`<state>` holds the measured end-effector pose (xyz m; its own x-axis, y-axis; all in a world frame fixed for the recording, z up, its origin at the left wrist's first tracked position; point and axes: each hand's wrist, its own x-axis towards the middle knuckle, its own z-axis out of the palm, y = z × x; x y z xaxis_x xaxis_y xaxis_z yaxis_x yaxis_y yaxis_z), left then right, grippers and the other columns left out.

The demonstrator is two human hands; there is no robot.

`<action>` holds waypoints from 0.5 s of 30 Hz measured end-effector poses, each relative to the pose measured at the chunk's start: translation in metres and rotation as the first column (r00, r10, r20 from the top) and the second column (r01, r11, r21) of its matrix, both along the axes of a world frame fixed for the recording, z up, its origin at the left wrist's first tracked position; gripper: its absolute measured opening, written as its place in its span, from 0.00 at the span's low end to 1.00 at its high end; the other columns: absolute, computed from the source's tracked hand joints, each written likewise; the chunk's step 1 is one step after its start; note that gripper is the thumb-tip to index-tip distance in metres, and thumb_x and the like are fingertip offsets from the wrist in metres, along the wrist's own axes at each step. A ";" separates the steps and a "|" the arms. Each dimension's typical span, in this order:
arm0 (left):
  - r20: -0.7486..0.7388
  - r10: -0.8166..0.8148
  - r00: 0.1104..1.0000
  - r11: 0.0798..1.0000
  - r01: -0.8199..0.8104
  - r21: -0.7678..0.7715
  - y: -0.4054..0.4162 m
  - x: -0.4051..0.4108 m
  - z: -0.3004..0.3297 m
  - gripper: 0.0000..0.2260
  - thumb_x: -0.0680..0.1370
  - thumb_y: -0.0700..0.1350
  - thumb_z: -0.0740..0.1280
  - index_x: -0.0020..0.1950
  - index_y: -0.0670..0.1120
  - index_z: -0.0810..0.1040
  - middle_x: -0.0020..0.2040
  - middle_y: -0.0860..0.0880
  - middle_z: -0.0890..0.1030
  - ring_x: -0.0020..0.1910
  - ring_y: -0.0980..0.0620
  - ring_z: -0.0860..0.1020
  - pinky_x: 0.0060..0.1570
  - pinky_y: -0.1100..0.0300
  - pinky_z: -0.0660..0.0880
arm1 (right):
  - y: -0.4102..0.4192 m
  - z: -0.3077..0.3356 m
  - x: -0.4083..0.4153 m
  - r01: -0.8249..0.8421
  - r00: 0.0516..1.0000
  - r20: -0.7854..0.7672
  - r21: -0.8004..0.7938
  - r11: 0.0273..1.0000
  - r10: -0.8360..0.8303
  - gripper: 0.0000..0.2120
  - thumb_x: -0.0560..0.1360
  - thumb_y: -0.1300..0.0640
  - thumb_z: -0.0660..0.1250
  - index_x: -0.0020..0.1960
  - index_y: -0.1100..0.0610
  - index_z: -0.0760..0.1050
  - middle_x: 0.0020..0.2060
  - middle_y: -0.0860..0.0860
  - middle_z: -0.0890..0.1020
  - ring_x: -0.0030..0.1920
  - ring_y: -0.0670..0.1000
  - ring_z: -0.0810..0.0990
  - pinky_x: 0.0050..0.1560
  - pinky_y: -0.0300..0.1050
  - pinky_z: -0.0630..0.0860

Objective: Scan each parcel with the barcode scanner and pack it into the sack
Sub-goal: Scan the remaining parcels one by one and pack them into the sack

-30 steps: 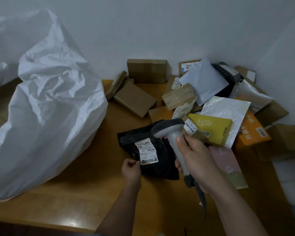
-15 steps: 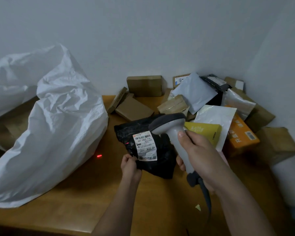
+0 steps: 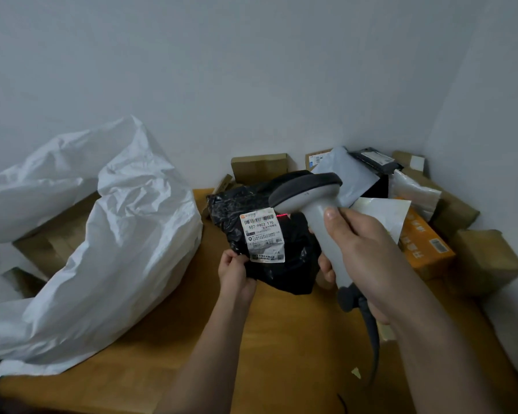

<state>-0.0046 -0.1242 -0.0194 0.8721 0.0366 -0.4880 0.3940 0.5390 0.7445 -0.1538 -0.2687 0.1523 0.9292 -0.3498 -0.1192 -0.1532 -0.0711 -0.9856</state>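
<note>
Pale walls meet in a corner behind a wooden table, where boxes and mailers are piled beyond the right hand. That hand grips a grey barcode scanner, its head over the white label of a black parcel. The left hand pinches the parcel's lower left edge, with the white sack slumped well to its left.

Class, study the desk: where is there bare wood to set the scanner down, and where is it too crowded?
Bare wood lies along the near edge of the table, bordered by the white sack on the left and the forearms. The back right corner is crowded with parcels, among them an orange box and a brown carton.
</note>
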 end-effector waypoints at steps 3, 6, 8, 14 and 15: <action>0.010 -0.010 1.000 1.000 0.010 -0.011 -0.002 0.006 0.017 0.18 0.77 0.25 0.54 0.35 0.45 0.64 0.42 0.43 0.78 0.44 0.45 0.77 0.41 0.53 0.75 | 0.002 0.012 -0.004 0.017 0.999 0.035 -0.045 0.999 -0.015 0.16 0.81 0.44 0.55 0.47 0.51 0.75 0.24 0.47 0.77 0.25 0.43 0.75 0.31 0.43 0.72; 0.031 -0.017 0.999 1.000 0.018 -0.022 0.002 0.012 0.032 0.17 0.77 0.25 0.55 0.35 0.45 0.64 0.43 0.42 0.79 0.45 0.44 0.78 0.43 0.52 0.76 | 0.007 0.023 -0.003 0.044 0.997 0.071 -0.068 0.997 -0.039 0.16 0.82 0.44 0.54 0.46 0.52 0.75 0.24 0.48 0.77 0.25 0.44 0.75 0.32 0.44 0.72; 0.052 -0.023 0.998 0.999 0.025 -0.027 0.007 0.017 0.040 0.17 0.77 0.26 0.56 0.34 0.45 0.65 0.43 0.43 0.79 0.45 0.45 0.78 0.42 0.52 0.78 | 0.011 0.029 -0.001 0.051 0.994 0.098 -0.064 0.997 -0.044 0.17 0.82 0.45 0.54 0.46 0.54 0.74 0.24 0.49 0.77 0.25 0.45 0.75 0.32 0.45 0.71; 0.168 -0.003 0.986 1.000 0.005 -0.015 0.024 0.034 0.074 0.18 0.76 0.25 0.54 0.34 0.46 0.63 0.37 0.46 0.75 0.38 0.48 0.74 0.33 0.57 0.74 | 0.028 0.044 0.010 -0.016 0.983 0.183 -0.014 1.000 0.018 0.17 0.82 0.46 0.55 0.47 0.56 0.76 0.24 0.52 0.78 0.26 0.48 0.76 0.30 0.43 0.73; 0.189 0.007 0.982 1.000 -0.005 -0.013 0.026 0.037 0.082 0.18 0.76 0.24 0.54 0.34 0.46 0.63 0.36 0.46 0.74 0.37 0.49 0.73 0.34 0.56 0.72 | 0.030 0.045 0.013 -0.021 0.980 0.197 -0.001 1.000 0.021 0.17 0.82 0.47 0.55 0.46 0.55 0.76 0.25 0.53 0.78 0.26 0.49 0.76 0.30 0.43 0.73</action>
<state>0.0321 -0.0986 0.0623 0.9486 0.0373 -0.3144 0.2431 0.5505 0.7987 -0.1404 -0.2382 0.1970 0.9416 -0.3301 0.0664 0.0455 -0.0707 -0.9965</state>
